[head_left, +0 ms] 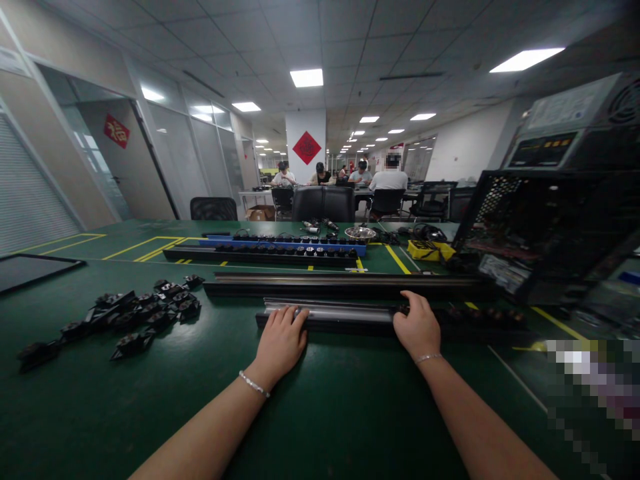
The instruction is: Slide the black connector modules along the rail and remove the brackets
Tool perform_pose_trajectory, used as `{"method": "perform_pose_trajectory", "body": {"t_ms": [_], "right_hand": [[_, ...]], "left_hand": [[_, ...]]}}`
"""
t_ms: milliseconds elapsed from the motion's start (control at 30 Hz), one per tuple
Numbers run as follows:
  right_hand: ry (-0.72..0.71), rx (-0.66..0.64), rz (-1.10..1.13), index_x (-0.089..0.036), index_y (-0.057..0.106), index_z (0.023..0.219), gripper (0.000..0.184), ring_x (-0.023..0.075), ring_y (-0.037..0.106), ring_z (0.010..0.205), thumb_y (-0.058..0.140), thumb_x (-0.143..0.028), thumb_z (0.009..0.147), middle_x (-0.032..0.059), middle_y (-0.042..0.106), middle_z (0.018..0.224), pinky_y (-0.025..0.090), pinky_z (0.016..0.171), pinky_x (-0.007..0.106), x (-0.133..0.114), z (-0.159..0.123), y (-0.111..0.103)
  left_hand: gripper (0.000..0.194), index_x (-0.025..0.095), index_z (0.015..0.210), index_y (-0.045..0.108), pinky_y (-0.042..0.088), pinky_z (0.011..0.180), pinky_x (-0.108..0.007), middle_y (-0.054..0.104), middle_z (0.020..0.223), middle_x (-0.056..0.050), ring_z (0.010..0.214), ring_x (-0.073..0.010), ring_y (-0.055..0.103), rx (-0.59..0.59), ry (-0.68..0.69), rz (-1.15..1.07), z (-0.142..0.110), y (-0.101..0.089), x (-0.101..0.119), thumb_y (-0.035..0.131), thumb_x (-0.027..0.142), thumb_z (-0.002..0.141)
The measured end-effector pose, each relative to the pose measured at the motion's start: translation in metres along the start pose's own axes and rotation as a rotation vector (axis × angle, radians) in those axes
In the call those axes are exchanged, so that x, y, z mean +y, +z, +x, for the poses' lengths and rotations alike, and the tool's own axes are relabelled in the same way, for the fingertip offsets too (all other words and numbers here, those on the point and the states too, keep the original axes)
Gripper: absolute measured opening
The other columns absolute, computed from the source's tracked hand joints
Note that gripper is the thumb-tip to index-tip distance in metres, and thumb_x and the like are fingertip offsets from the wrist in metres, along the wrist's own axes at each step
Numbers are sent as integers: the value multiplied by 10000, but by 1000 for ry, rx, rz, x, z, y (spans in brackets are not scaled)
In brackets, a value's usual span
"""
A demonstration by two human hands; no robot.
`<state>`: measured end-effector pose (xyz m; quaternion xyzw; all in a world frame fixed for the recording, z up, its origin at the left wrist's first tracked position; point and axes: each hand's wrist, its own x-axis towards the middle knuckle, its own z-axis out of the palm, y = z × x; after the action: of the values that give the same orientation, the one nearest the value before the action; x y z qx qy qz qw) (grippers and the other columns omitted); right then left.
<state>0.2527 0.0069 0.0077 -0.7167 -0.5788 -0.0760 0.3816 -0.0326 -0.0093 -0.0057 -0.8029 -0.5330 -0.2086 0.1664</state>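
A long black rail (350, 315) with a shiny grey inner channel lies across the green table in front of me. My left hand (283, 339) rests over its left end, fingers together and curled onto the channel. Farther right along the rail, my right hand (419, 325) is bent round a small dark part sitting in the channel, mostly hidden by the fingers. Beyond my right hand the rail holds a row of dark parts (493, 316). To the left lies a loose pile of small black parts (160, 308) with metal centres.
Behind this rail lies another long black rail (340, 287). Farther back are a black rail filled with round parts (260, 256), a blue strip (363, 249), a metal dish (360, 233) and a yellow tray (445, 251). An open computer case (530, 227) stands right. People sit beyond.
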Motion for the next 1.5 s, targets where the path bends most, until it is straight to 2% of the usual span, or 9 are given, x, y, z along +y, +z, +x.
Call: {"method": "perform_pose_trajectory", "body": {"t_ms": [333,500,667,1100,1500], "right_hand": [[-37,-61,42,-175,499,1139,459,227,555,1024,399,-117,695,87,569,1168,442,840,339,-12,-5,2],[-16,-70,97,-191,506,1010,353,194,582,872,406,-113,680,70,595,1006,447,753,315,-14,-5,5],[-25,-94,160,-195,477,979,325,181,576,834,411,-100,675,54,584,896,451,759,315,-17,-7,9],[-151,-185,216,-204,472,983,322,170,584,906,424,-103,682,52,604,962,454,808,313,-26,-12,11],[-195,-246,298,-209,487,1012,346,155,593,934,436,-97,688,44,629,988,454,855,310,-28,-14,10]], "left_hand": [[384,229,1220,496,336,1008,-428,555,1224,-87,1152,-243,475,-24,-1,9,0,-2,1,448,261,841],[385,233,1214,500,340,1005,-432,559,1218,-88,1148,-244,478,-13,-6,1,0,-1,1,459,254,832],[384,234,1210,503,338,1006,-435,558,1223,-87,1152,-243,478,-18,-7,-4,0,-1,1,458,252,830],[389,230,1211,505,340,1005,-429,561,1216,-90,1147,-246,479,-12,-4,2,0,-1,0,464,249,824],[394,239,1212,505,340,1003,-438,562,1214,-88,1142,-249,482,-6,-7,0,0,1,0,458,239,821]]}}
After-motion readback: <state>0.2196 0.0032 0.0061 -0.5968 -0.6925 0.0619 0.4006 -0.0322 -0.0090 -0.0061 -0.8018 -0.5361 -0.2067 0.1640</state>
